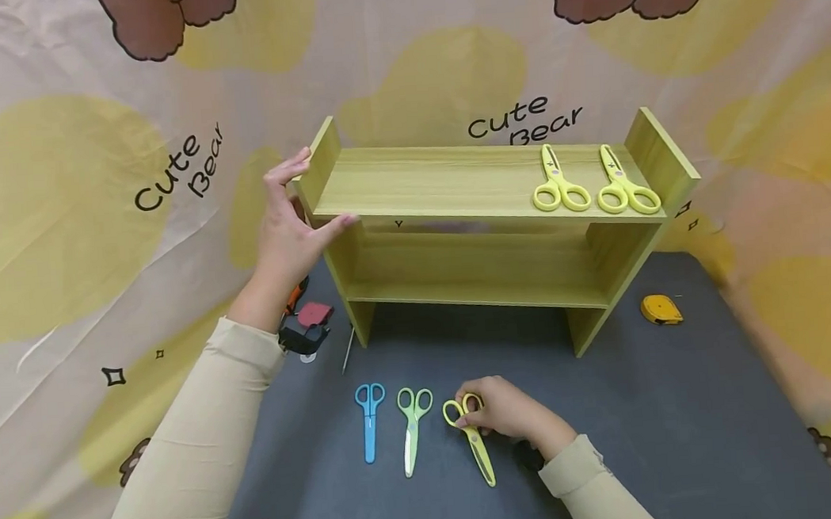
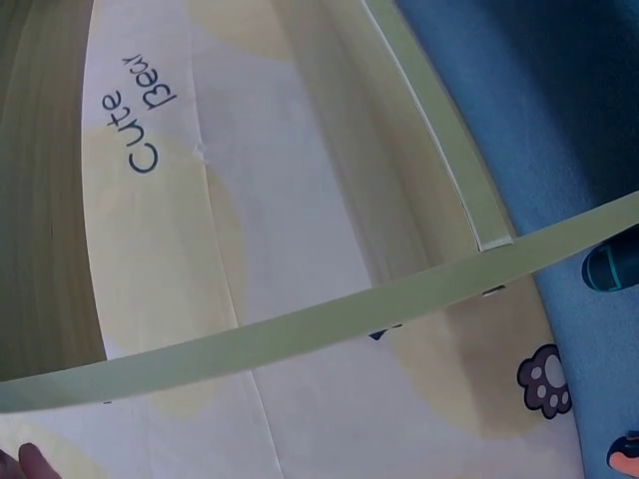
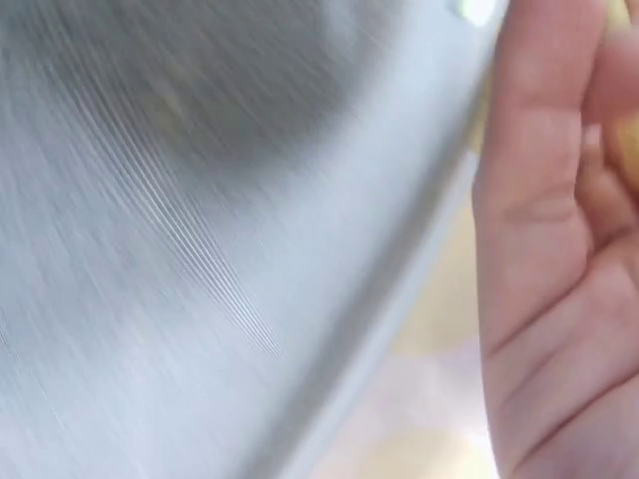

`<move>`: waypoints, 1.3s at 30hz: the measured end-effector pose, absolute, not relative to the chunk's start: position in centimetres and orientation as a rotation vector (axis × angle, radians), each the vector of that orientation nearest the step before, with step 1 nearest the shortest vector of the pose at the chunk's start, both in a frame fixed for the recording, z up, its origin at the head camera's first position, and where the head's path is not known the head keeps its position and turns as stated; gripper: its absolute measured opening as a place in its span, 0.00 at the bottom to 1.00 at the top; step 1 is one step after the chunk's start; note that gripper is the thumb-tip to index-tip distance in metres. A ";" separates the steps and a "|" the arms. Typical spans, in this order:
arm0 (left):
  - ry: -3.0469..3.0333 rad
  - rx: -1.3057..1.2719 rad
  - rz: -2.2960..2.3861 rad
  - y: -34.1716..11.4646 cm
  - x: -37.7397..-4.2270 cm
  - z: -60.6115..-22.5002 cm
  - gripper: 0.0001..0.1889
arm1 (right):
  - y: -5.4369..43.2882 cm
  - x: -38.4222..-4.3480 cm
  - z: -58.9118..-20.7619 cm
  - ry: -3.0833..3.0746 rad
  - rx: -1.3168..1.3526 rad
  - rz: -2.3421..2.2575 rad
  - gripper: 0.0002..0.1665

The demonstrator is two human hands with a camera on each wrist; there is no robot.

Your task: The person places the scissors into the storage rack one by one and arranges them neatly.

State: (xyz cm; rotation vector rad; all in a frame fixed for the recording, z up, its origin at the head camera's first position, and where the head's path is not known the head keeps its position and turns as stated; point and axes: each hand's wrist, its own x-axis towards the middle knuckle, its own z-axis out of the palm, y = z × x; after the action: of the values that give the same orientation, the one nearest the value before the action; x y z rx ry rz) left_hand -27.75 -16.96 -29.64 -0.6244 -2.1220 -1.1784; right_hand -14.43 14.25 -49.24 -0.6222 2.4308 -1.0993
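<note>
My left hand point(image 1: 288, 220) grips the upper left corner of a small wooden shelf point(image 1: 432, 183), thumb along the front edge of the top board and fingers at the side panel. In the head view my right hand point(image 1: 503, 406) pinches yellow scissors point(image 1: 479, 450) by the handles, blades pointing toward me, low over the dark table. Left of them lie green scissors point(image 1: 412, 434) and blue scissors point(image 1: 370, 433), handles away from me. Two more yellow scissors point(image 1: 553, 179) lie on the top board's right end. The right wrist view shows my right palm point(image 3: 559, 259), with the scissors mostly hidden.
A yellow tape measure point(image 1: 661, 309) sits on the table point(image 1: 710, 400) right of the shelf. Left of it, near my left forearm, are a black item point(image 1: 302, 338), a red piece point(image 1: 315, 314) and a thin metal rod point(image 1: 348, 351). A printed cloth hangs behind.
</note>
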 end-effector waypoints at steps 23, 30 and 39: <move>-2.133 -0.617 -1.189 -16.9 -27.8 -29.7 0.48 | 17.0 -13.2 -37.6 3.152 -1.851 -1.462 0.08; -2.111 -0.632 -1.246 -16.7 -27.9 -29.8 0.48 | 15.0 -13.0 -32.7 3.325 -2.212 -2.043 0.13; -2.091 -0.635 -1.266 -16.7 -27.9 -29.9 0.48 | 15.4 -15.6 -30.4 3.545 -1.911 -2.020 0.06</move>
State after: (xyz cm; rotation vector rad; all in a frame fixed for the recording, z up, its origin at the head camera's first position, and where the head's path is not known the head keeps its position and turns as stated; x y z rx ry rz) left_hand -27.88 -16.73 -29.87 -0.6349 -2.0908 -1.2661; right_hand -15.57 15.37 -30.35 -1.9108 3.5446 -2.0203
